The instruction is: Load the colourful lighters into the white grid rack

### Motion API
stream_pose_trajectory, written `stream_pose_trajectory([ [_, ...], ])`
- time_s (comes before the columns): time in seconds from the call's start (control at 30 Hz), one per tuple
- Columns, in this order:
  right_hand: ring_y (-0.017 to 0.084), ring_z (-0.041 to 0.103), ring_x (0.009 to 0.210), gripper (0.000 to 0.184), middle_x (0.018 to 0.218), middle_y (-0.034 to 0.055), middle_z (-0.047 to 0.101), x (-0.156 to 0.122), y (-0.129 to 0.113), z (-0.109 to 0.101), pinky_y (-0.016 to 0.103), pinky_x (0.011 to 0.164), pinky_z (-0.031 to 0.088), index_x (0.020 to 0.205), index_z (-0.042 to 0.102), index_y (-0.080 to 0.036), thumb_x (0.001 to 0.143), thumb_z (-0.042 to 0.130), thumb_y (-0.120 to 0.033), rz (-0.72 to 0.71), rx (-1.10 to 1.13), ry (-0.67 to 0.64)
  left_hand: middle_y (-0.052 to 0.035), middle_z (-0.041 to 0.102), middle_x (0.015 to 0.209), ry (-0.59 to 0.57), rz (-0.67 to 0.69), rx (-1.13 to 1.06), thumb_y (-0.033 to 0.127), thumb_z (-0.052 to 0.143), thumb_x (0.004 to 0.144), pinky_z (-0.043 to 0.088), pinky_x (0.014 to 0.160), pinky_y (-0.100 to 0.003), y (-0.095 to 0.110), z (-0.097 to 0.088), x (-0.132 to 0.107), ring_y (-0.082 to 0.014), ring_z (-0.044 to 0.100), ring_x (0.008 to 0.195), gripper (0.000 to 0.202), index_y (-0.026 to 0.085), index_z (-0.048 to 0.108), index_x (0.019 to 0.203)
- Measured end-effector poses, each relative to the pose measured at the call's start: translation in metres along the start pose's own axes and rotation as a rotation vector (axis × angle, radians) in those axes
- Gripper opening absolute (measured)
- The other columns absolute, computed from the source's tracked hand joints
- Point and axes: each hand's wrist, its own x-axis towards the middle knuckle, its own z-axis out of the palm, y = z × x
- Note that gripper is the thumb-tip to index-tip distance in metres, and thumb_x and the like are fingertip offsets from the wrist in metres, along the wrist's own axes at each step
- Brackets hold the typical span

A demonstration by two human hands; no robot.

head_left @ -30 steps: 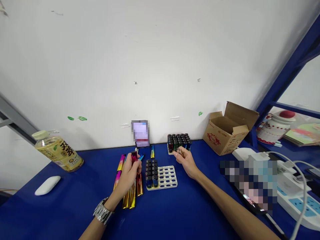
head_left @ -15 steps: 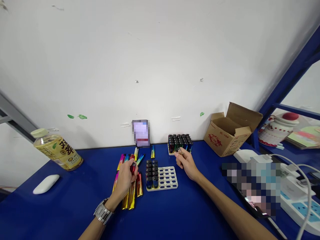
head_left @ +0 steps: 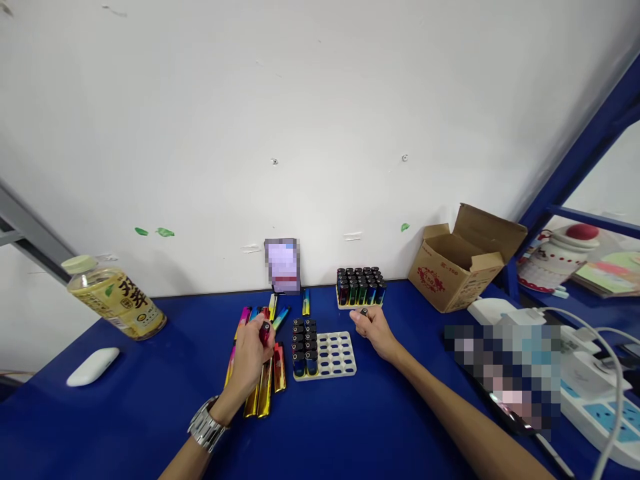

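Note:
My left hand (head_left: 250,357) is closed around a red lighter (head_left: 265,331), held over a row of shiny gold and pink lighters (head_left: 265,390) lying on the blue table (head_left: 350,433). My right hand (head_left: 376,330) is closed on a small dark lighter (head_left: 364,311) just in front of a full tray of lighters (head_left: 360,287). Between my hands sits a white tray (head_left: 333,357) with holes; its left two columns hold dark-capped lighters (head_left: 303,343).
A tea bottle (head_left: 117,300) and a white mouse (head_left: 93,367) lie at the left. An open cardboard box (head_left: 463,257) stands at the back right. A power strip (head_left: 590,400) with cables and a blue shelf frame (head_left: 575,167) fill the right side.
My left hand has lowered a little with the red lighter. My right hand has drawn back slightly from the full tray, holding a dark lighter.

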Motion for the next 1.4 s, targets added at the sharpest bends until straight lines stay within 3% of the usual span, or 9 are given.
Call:
stream_pose_trajectory([
  [0.1, 0.006, 0.017, 0.042, 0.051, 0.043, -0.0072, 0.021, 0.0, -0.004, 0.001, 0.024, 0.041, 0.016, 0.043, 0.024, -0.023, 0.075, 0.058, -0.045, 0.012, 0.031, 0.014, 0.0044, 0.029, 0.036, 0.003, -0.132, -0.111, 0.052, 0.03, 0.084, 0.022, 0.038, -0.024, 0.008, 0.004, -0.003, -0.0096, 0.027, 0.033, 0.051, 0.023, 0.039, 0.043],
  [0.23, 0.006, 0.015, 0.041, 0.046, 0.043, -0.0077, 0.019, 0.0, -0.007, 0.003, 0.024, 0.04, 0.015, 0.043, 0.022, -0.023, 0.07, 0.057, -0.035, 0.025, 0.043, 0.056, 0.0042, 0.032, 0.037, 0.024, -0.144, -0.068, 0.052, 0.033, 0.084, 0.024, 0.04, -0.024, 0.013, 0.006, -0.005, -0.0095, 0.029, 0.036, 0.051, 0.022, 0.04, 0.043],
  [0.83, 0.007, 0.017, 0.042, 0.046, 0.044, -0.0078, 0.019, 0.001, -0.003, 0.003, 0.024, 0.041, 0.017, 0.046, 0.022, -0.024, 0.073, 0.057, -0.037, 0.024, -0.019, 0.073, 0.0029, 0.04, 0.039, 0.012, -0.089, -0.033, 0.06, 0.033, 0.086, 0.028, 0.04, -0.023, 0.01, 0.007, -0.007, -0.0105, 0.037, 0.038, 0.057, 0.019, 0.051, 0.051],
  [0.93, 0.008, 0.021, 0.045, 0.046, 0.047, -0.0068, 0.025, 0.001, -0.004, 0.003, 0.025, 0.045, 0.019, 0.048, 0.032, -0.022, 0.075, 0.061, -0.046, -0.009, -0.046, 0.035, 0.0028, 0.042, 0.04, 0.011, -0.081, -0.037, 0.06, 0.033, 0.086, 0.031, 0.041, -0.022, 0.01, 0.007, -0.007, -0.0105, 0.038, 0.039, 0.056, 0.019, 0.052, 0.052],
  [1.03, 0.013, 0.037, 0.055, 0.047, 0.058, -0.002, 0.041, 0.0, -0.007, 0.003, 0.027, 0.054, 0.031, 0.067, 0.055, -0.019, 0.087, 0.042, -0.06, -0.076, -0.04, -0.031, 0.0028, 0.042, 0.04, 0.019, -0.066, -0.028, 0.06, 0.034, 0.086, 0.031, 0.041, -0.023, 0.01, 0.008, -0.006, -0.011, 0.039, 0.039, 0.056, 0.02, 0.051, 0.052],
  [1.1, 0.016, 0.045, 0.066, 0.051, 0.07, 0.0016, 0.049, -0.001, -0.011, 0.004, 0.03, 0.064, 0.037, 0.079, 0.061, -0.019, 0.092, 0.033, -0.06, -0.092, -0.066, -0.075, 0.0027, 0.042, 0.041, 0.017, -0.059, -0.017, 0.06, 0.034, 0.086, 0.031, 0.041, -0.024, 0.01, 0.008, -0.006, -0.0117, 0.039, 0.04, 0.055, 0.02, 0.051, 0.052],
  [1.23, 0.02, 0.049, 0.08, 0.037, 0.078, 0.0042, 0.054, -0.004, -0.018, 0.007, 0.035, 0.078, 0.037, 0.071, 0.063, -0.02, 0.086, 0.054, -0.052, -0.184, -0.275, -0.124, 0.0028, 0.043, 0.042, 0.012, -0.068, 0.0, 0.06, 0.033, 0.086, 0.03, 0.041, -0.025, 0.01, 0.008, -0.007, -0.0125, 0.04, 0.04, 0.054, 0.021, 0.051, 0.053],
  [1.3, 0.02, 0.048, 0.078, 0.037, 0.074, 0.004, 0.051, -0.005, -0.019, 0.011, 0.035, 0.075, 0.038, 0.067, 0.064, -0.02, 0.083, 0.057, -0.052, -0.219, -0.331, -0.086, 0.003, 0.041, 0.041, 0.016, -0.071, 0.013, 0.059, 0.033, 0.086, 0.03, 0.042, -0.025, 0.011, 0.008, -0.007, -0.0126, 0.039, 0.04, 0.054, 0.021, 0.05, 0.052],
  [1.4, 0.016, 0.045, 0.06, 0.038, 0.063, 0.0008, 0.046, -0.005, -0.016, 0.02, 0.029, 0.059, 0.037, 0.069, 0.061, -0.019, 0.084, 0.054, -0.053, -0.139, -0.234, -0.041, 0.003, 0.04, 0.04, 0.012, -0.068, 0.031, 0.059, 0.032, 0.086, 0.03, 0.042, -0.026, 0.012, 0.008, -0.007, -0.0128, 0.039, 0.04, 0.055, 0.021, 0.05, 0.051],
])
